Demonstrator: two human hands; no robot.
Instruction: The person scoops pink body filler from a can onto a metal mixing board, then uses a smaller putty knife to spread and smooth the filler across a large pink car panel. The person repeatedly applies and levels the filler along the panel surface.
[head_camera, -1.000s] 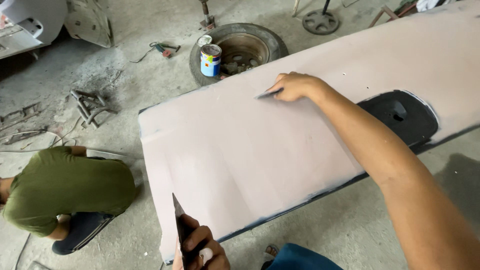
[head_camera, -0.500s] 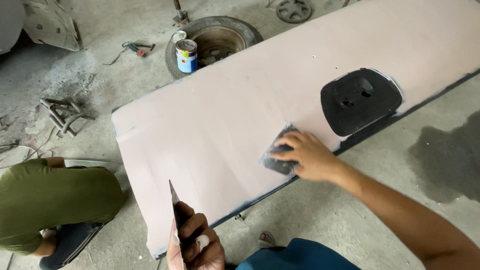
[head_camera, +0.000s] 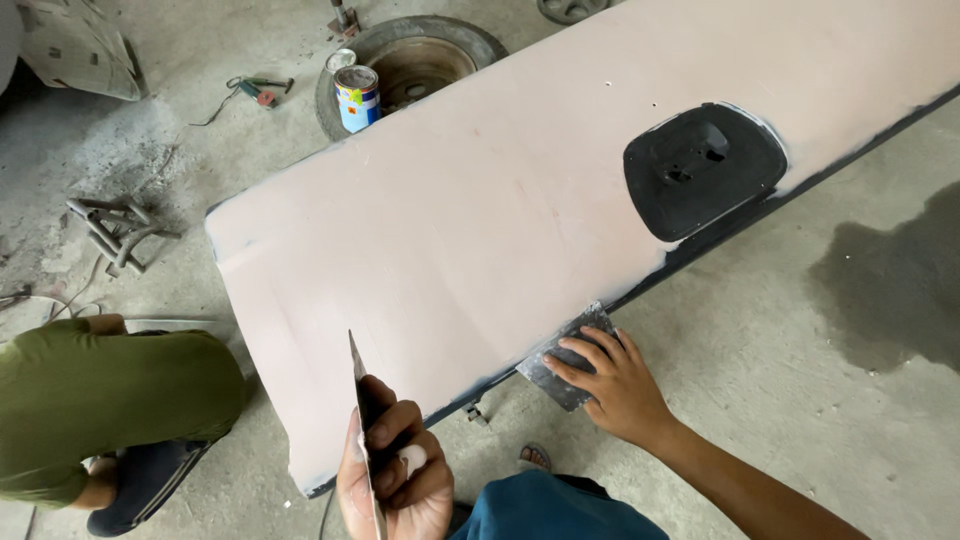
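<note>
A long car body panel (head_camera: 520, 210), coated in pale pink filler, lies across the view with a black oval recess (head_camera: 703, 170) near its right end. My right hand (head_camera: 612, 385) presses a thin metal spreader blade (head_camera: 560, 360) flat at the panel's lower edge, fingers spread over it. At the bottom of the view, my left hand (head_camera: 395, 480) grips a second, narrow metal blade (head_camera: 360, 400) that points up toward the panel.
Another person in a green shirt (head_camera: 100, 400) crouches at the lower left beside the panel's end. A small paint can (head_camera: 357, 97) stands by a tyre rim (head_camera: 420, 55) at the top. Metal scraps (head_camera: 115, 230) lie on the concrete floor, which has a dark wet patch (head_camera: 895, 280) at right.
My right hand has drawn the spreader from the panel's upper area down across it to the lower edge. The view has shifted. My left hand keeps its blade.
</note>
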